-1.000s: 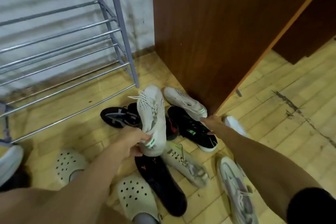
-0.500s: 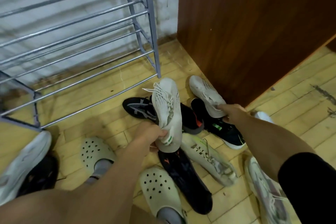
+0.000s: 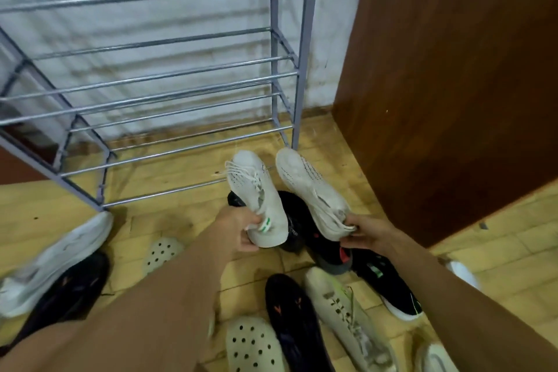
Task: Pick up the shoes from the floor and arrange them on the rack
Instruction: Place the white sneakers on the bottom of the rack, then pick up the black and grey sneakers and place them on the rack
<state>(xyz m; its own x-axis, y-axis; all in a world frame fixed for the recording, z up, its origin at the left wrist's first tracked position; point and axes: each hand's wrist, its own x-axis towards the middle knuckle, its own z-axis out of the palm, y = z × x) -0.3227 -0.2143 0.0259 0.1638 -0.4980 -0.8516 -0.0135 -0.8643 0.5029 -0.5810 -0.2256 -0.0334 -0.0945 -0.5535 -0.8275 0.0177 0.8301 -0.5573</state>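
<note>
Two white sneakers (image 3: 256, 190) (image 3: 314, 190) — one per hand (image 3: 238, 228) (image 3: 367, 232), off the floor

The left hand (image 3: 241, 228) and right hand (image 3: 367, 234) are bare, with no gloves, rings, watch or wristband to be seen; both forearms run bare from wrist to the frame's lower edge, and no sleeve shows on either in this view; the left forearm fills much of the lower left and is softened by blur. On the feet are pale, cream-coloured perforated clogs; the left clog (image 3: 161, 252) shows only its rounded toe, dotted with round holes, beyond the left forearm; the right clog (image 3: 255, 347) shows a broad toe cap with rows of dark round vent holes and a smooth moulded rim.
</note>
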